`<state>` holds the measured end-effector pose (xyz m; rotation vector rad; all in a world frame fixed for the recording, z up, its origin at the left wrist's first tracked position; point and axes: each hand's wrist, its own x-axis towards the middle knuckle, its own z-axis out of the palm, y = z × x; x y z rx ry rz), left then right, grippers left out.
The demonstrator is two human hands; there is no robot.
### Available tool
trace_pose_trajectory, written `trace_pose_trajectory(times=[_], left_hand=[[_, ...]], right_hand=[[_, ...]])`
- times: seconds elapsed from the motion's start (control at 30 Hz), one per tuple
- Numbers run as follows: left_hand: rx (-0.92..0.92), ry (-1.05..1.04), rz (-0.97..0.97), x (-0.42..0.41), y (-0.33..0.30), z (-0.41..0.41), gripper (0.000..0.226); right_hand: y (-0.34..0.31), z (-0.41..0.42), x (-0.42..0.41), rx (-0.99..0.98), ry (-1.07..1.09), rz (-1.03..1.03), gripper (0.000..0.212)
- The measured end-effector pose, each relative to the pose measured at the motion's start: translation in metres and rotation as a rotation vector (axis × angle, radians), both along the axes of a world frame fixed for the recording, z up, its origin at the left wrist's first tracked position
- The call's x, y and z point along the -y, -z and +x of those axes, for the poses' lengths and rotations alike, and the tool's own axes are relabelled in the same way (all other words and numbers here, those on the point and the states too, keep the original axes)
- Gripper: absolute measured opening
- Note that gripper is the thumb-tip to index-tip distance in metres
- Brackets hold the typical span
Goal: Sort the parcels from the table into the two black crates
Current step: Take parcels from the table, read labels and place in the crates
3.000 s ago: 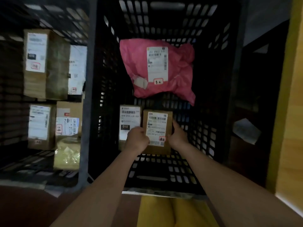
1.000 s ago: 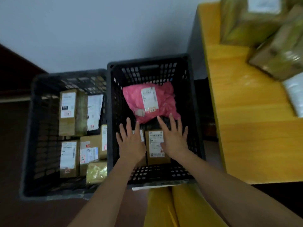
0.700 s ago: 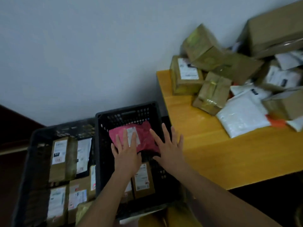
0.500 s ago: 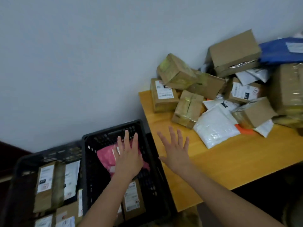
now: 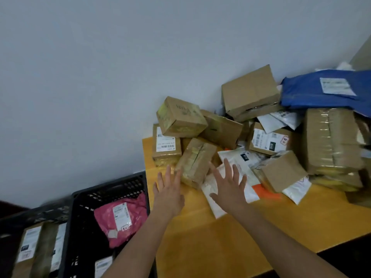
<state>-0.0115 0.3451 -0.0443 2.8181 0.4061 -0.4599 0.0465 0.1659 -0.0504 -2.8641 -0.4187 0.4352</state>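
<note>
A heap of parcels covers the back of the yellow wooden table [image 5: 220, 237]. Both hands hover over the table with fingers spread and hold nothing. My left hand [image 5: 168, 194] is just left of a taped brown box [image 5: 195, 161] at the heap's front. My right hand [image 5: 228, 186] lies over a white mailer bag [image 5: 210, 187] just right of that box. Two black crates stand on the floor at the lower left: the nearer crate [image 5: 112, 187] holds a pink bag [image 5: 120, 217] and a small box, the farther crate [image 5: 12, 219] holds several brown boxes.
The heap also has a labelled box [image 5: 165, 144], a tilted box [image 5: 180, 117], a large carton [image 5: 250, 93], a blue bag [image 5: 325, 89] and a tall taped carton [image 5: 333, 141]. A grey wall rises behind. The table's front part is bare wood.
Both hands let go of the small box in the nearer crate, opened, and rose rightward from the crate to the parcel heap on the table. The view swung up and right.
</note>
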Motion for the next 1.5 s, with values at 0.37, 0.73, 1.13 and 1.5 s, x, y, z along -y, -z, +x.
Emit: trace_pose_trajectory(times=[0.37, 0.73, 1.13, 1.5], left_hand=[[-0.126, -0.182, -0.01, 0.037, 0.019, 0.066, 0.105], [-0.073, -0.253, 0.026, 0.048, 0.025, 0.083, 0.111], [-0.084, -0.821, -1.339, 0.042, -0.072, 0.083, 0.049], [-0.075, -0.769, -1.711, 0.039, -0.086, 0.076, 0.068]], right_hand=[[0.019, 0.071, 0.045, -0.172, -0.123, -0.032, 0.09], [0.023, 0.074, 0.072, -0.244, -0.051, 0.215, 0.077], [-0.019, 0.095, 0.061, -0.728, 0.608, 1.094, 0.066], [-0.063, 0.107, 0.049, -0.934, 0.542, 1.594, 0.042]])
